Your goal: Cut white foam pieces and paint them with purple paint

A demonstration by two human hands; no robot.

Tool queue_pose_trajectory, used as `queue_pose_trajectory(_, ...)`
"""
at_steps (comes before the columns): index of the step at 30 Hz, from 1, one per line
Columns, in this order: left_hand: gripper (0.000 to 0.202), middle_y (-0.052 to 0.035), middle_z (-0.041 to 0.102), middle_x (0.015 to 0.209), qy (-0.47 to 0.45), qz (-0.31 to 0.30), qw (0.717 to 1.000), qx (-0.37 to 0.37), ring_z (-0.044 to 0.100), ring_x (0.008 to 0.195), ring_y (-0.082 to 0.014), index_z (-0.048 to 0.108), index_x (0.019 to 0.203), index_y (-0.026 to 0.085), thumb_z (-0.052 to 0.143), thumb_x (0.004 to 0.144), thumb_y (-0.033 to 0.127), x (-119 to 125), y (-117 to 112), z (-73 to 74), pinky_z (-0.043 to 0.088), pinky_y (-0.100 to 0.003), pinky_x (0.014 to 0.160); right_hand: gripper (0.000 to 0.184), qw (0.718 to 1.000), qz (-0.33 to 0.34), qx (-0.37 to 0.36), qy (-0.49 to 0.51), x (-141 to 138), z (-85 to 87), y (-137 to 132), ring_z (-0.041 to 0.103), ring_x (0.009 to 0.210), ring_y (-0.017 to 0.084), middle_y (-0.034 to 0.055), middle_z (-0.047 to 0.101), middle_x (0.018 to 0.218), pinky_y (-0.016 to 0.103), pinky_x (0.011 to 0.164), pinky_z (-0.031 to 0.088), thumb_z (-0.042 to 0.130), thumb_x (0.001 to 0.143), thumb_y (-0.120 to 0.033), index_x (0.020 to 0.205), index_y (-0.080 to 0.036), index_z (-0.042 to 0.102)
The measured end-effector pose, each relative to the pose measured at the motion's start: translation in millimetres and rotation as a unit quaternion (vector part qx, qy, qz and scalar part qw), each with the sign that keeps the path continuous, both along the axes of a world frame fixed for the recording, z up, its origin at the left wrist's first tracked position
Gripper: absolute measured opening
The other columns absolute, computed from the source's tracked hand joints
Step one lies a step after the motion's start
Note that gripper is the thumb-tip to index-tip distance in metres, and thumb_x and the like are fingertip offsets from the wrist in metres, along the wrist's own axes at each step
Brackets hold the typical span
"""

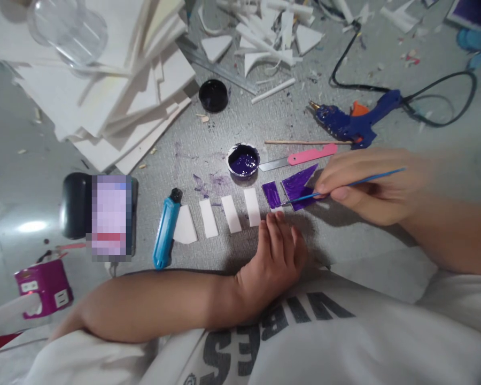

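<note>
My right hand pinches a thin blue paintbrush. The brush tip touches the lower edge of a small foam-board strip, purple on its upper part and white at the bottom. My left hand lies with fingers stretched out, fingertips on that strip's white end. Right of the strip lies a purple-painted triangular piece, partly hidden by my right fingers. Several white strips and a white angled piece form a row to the left. Above the strips stands a small pot of purple paint.
A pink-handled blade, a thin wooden stick and a blue glue gun lie beyond my right hand. A blue cutter, a phone, stacked white boards, a black lid and white scraps surround the work.
</note>
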State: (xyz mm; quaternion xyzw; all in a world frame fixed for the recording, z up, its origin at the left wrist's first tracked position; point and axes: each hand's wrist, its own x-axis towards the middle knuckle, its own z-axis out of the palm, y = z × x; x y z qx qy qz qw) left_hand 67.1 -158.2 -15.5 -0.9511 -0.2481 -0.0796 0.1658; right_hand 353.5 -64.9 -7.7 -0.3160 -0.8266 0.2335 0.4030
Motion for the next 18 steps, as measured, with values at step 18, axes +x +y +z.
queue_pose_trajectory(18, 0.050, -0.0294, 0.089, 0.155, 0.034, 0.031, 0.999, -0.016, 0.093, 0.143, -0.0406, 0.085, 0.156, 0.003, 0.076, 0.126, 0.042, -2, -14, -10.9, 0.076, -0.051, 0.122, 0.022, 0.992, -0.107, 0.022, 0.061, -5, -6.2, -5, 0.098, 0.100, 0.028, 0.0040, 0.096, 0.101, 0.037, 0.086, 0.081, 0.084, 0.115, -0.018, 0.126, -0.032, 0.096)
